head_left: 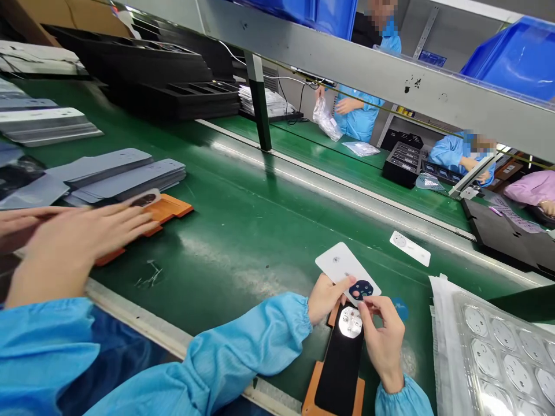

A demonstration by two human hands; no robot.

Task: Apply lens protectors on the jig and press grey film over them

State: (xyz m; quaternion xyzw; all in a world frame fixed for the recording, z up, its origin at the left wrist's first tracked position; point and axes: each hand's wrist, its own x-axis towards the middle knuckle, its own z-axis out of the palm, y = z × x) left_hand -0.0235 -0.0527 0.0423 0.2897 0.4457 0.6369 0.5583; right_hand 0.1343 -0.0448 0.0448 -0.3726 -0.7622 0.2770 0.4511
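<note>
My left hand [324, 299] grips a white rounded card [340, 261] between thumb and fingers. On the card's lower end is a dark blue octagonal sticker [361, 289] with several round holes. The thumb and index finger of my right hand [384, 332] pinch together at the sticker's lower edge; whether it has lifted from the card I cannot tell. Just below my hands, a black phone-shaped panel [339, 370] lies in an orange fixture [358, 398]. A shiny silver camera plate [350, 322] sits at the panel's upper end.
A clear tray of round white discs [503, 346] lies at right; a white strip [410, 248] lies beyond. At left, a co-worker's hand [87, 237] covers another orange fixture [173, 209] near stacked grey sheets [134, 173]. A metal beam [368, 69] crosses above. Other workers sit opposite.
</note>
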